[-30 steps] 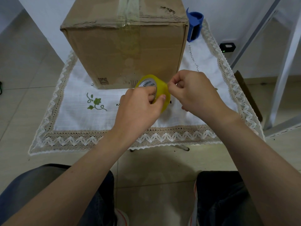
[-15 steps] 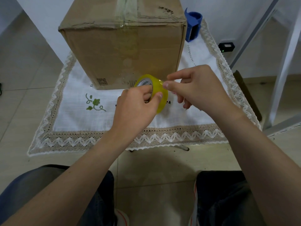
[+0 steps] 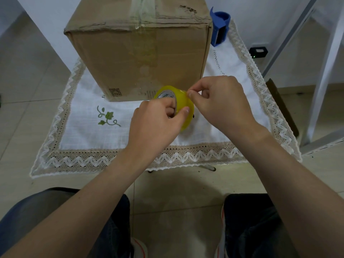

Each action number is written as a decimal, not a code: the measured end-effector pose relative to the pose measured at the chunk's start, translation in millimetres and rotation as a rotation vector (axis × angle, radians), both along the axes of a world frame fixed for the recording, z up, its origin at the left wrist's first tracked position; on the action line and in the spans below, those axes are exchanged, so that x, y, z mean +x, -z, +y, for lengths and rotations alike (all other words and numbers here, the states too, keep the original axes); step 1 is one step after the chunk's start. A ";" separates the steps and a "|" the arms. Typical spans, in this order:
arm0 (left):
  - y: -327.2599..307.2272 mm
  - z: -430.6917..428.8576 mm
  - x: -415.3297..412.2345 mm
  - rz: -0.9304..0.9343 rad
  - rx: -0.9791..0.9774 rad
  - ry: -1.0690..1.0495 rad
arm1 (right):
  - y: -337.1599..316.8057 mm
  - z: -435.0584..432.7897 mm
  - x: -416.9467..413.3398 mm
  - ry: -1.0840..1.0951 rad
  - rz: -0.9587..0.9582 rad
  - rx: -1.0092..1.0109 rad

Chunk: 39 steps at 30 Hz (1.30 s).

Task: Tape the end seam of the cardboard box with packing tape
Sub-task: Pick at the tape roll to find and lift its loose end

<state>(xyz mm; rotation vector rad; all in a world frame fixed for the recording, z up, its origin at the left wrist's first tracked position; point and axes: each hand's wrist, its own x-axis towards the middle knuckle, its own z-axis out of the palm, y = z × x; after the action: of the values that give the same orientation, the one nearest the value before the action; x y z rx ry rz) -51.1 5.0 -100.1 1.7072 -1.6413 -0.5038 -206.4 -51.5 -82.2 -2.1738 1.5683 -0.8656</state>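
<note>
A: State the surface and room.
B: A white cloth (image 3: pixel 219 71) with a lace border and a green leaf motif covers a small table. Pale floor tiles surround it; a white wall stands at the far side and white metal frame bars stand at the right.

A: Count the items.
B: One box (image 3: pixel 141 53), upright at the far middle of the cloth, with old clear tape along its top seam. One yellow tape roll (image 3: pixel 183 103), held above the cloth just near of the box. One blue dispenser (image 3: pixel 219 27) at the far right, beside the box. One small black device on the floor at the right.

A: State the hands.
B: The left hand (image 3: pixel 156 121) is curled around the roll, fingers in its core, thumb on the outer face. The right hand (image 3: pixel 221 103) pinches thumb and forefinger at the roll's upper right edge; the other fingers are folded.
</note>
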 end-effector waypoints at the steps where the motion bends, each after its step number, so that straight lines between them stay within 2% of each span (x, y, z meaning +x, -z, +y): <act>1: -1.0 0.0 0.4 0.001 -0.002 -0.007 | -0.2 2.2 1.7 0.011 0.019 -0.042; 5: -1.8 1.2 -0.5 0.008 0.002 -0.026 | -0.6 6.9 5.0 0.013 0.013 -0.145; 16: -7.0 1.3 -2.5 0.038 -0.016 -0.033 | -2.8 10.4 7.0 -0.027 -0.019 -0.265; 28: -9.9 -0.8 -0.1 0.138 0.047 -0.039 | -2.1 11.1 6.9 -0.091 -0.035 -0.346; 35: -7.5 -2.9 3.1 0.145 0.038 -0.048 | -1.6 8.5 4.0 -0.097 -0.042 -0.313; 39: -2.9 -2.7 7.1 0.065 -0.029 -0.039 | -6.3 4.5 -3.9 -0.085 -0.081 -0.147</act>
<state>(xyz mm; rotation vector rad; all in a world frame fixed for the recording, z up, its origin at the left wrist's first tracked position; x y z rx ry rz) -44.0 2.3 -97.2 1.6811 -1.5592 -0.5083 -210.3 -47.0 -75.9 -2.2571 1.4031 -1.0581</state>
